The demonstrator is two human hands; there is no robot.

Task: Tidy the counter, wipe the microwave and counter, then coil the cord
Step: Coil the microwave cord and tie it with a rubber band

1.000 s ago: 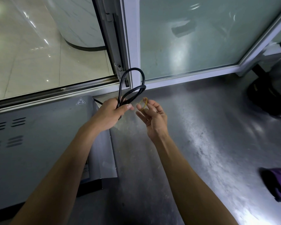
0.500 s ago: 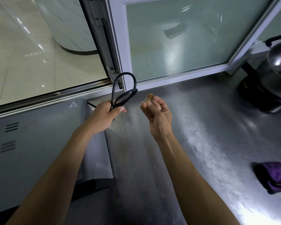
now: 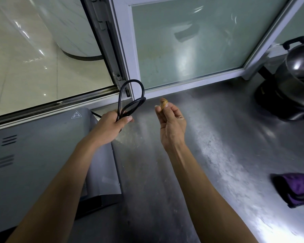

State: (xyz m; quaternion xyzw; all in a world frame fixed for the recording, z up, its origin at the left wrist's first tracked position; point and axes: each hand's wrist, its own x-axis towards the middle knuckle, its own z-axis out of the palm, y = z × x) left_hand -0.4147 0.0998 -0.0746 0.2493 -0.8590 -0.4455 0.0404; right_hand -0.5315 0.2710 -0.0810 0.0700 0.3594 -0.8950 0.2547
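My left hand (image 3: 111, 126) grips a bundle of black cord (image 3: 130, 97) whose loops stick up above the fist. The cord trails back to the grey microwave (image 3: 33, 151) at the left, seen from above. My right hand (image 3: 172, 123) is a short way to the right, fingers pinched on a small tan rubber band (image 3: 163, 104) held at the fingertips. Both hands hover over the steel counter (image 3: 209, 146). The two hands are apart, not touching.
A folded purple cloth (image 3: 298, 188) lies at the counter's right edge. A dark pot with a lid (image 3: 295, 79) stands at the back right. A white window frame (image 3: 128, 55) and frosted glass panel close off the back.
My right hand has closed from spread fingers into a pinch on the rubber band and drawn slightly away from the left hand. The left hand still holds the cord loops.
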